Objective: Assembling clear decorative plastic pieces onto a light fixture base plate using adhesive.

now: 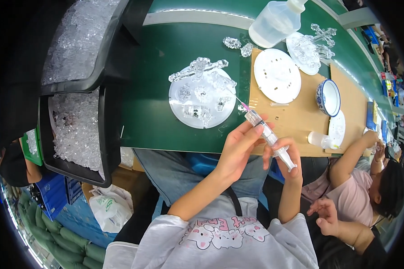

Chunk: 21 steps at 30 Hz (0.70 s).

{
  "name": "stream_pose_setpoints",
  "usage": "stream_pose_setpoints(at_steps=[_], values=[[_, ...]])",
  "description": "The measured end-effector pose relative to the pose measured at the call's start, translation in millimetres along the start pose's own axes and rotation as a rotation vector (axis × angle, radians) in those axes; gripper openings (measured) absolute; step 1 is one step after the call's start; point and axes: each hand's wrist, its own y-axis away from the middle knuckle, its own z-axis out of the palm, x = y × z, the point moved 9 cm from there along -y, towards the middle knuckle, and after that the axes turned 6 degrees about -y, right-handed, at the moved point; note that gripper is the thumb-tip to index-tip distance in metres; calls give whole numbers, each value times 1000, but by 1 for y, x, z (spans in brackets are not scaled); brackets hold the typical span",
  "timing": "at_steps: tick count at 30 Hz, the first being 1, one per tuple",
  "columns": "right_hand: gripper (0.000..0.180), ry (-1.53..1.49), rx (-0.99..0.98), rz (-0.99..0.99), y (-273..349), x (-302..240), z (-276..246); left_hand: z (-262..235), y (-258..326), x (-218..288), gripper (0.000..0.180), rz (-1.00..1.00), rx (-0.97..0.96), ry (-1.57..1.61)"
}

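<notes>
- Two hands share one syringe (268, 134) at centre frame, its needle aimed up-left toward the round white disc (202, 99) carrying clear crystal pieces.
- Left hand (235, 152) clasps the barrel with curled fingers.
- Right hand (288, 157) grips the plunger end, fingers closed.
- Bins of crystal pieces (78, 130) sit at upper left.

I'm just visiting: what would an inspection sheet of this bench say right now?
Surface: green table with a brown board.
Job's things: syringe held by both hands, needle toward the round disc with clear figures.
Clutter: bare white disc, clear bottle, blue-and-white bowl, black bins of clear pieces.
Fingers: left hand on the barrel; right hand at the plunger.
Cables: nothing seen.
Surroundings: another person's arm at right.
</notes>
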Motion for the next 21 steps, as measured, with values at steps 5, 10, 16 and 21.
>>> stream_pose_setpoints(at_steps=[5,10,16,21], values=[[75,-38,-21,29,-5,3,-3,-4,-4,-2,42,2,-22,13],[75,-28,-35,62,-12,4,-5,-9,-6,-3,42,-9,-1,44],[76,-6,-45,81,-19,3,-4,-11,-9,-1,43,23,12,77],[74,5,-10,94,-19,6,-8,-10,-10,-1,43,13,20,77]])
